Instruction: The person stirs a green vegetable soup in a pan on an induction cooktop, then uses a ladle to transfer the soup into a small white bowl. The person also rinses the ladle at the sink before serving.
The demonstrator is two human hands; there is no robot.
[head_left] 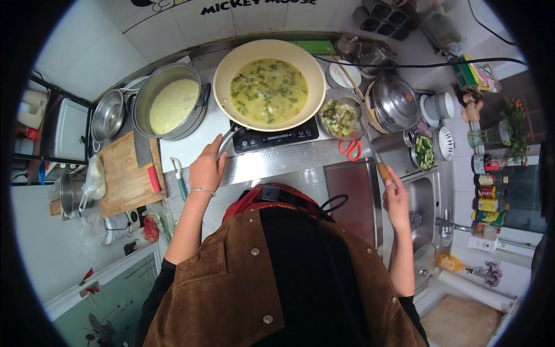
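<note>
My left hand (207, 167) is closed around the metal handle (225, 142) of a cream-coloured wok (222, 82). Yellowish soup (269, 92) with chopped greens fills its bottom. The wok is over a black induction cooker (279, 139), whose control panel shows below the rim. In my right hand (395, 197) is a long metal cooking utensil (375, 151) with a wooden grip. It slants up towards a clear bowl holding pickled greens (339, 118), right of the wok; its head overlaps the bowl in view, so contact is unclear.
To the left stand a steamer pot (201, 113) of pale food, a cleaver (142, 149) on a wooden board (121, 173), and a peeler (179, 178). Right are red-handled scissors (350, 150), a lidded pot (395, 103), sliced cucumber (424, 152) and a sink (420, 195). A black cable (416, 65) crosses above.
</note>
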